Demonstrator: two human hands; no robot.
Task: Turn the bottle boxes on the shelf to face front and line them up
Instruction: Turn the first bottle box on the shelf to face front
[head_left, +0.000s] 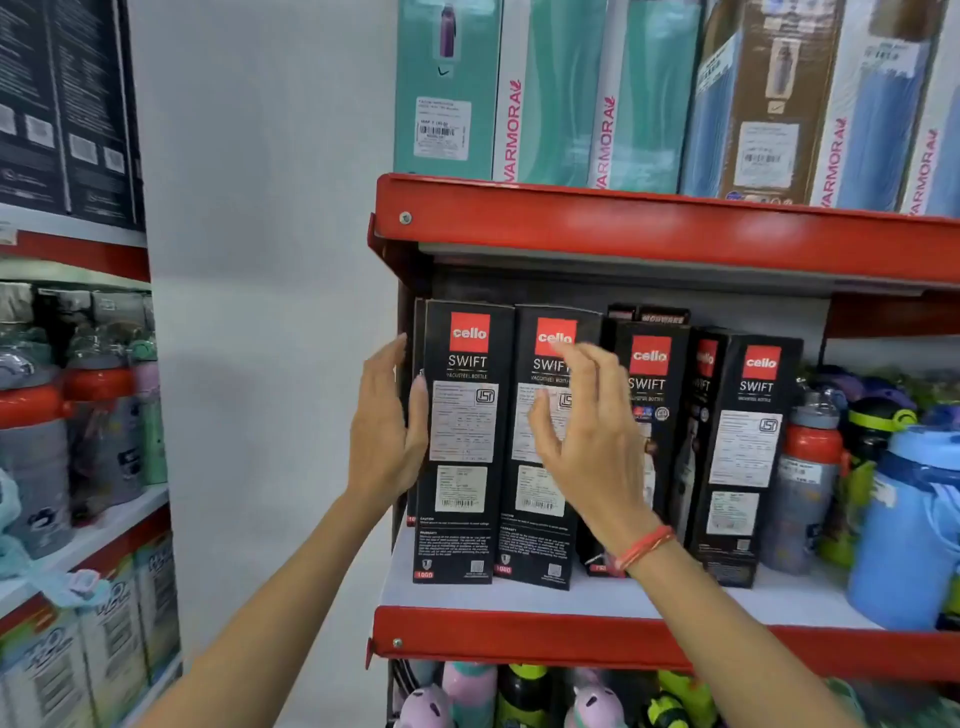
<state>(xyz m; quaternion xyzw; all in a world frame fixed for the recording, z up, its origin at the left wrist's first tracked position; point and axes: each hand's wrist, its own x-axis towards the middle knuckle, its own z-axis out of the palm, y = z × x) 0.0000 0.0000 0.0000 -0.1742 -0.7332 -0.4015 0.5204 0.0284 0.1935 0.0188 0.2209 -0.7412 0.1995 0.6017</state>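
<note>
Several tall black "cello SWIFT" bottle boxes stand on the white shelf (613, 597) with a red front lip. The leftmost box (460, 452) and the second box (545, 499) stand side by side near the shelf's front. A third box (652, 384) sits further back, and a fourth box (743, 457) is turned at an angle, showing its side. My left hand (387, 431) lies flat against the leftmost box's left side, fingers straight. My right hand (587, 431) hovers in front of the second box, fingers spread, holding nothing.
Loose bottles, grey with a red cap (805, 483) and a large blue one (909, 525), stand right of the boxes. Teal and blue boxes (550, 93) fill the shelf above. More bottles sit below and on the neighbouring rack (78, 415) at left.
</note>
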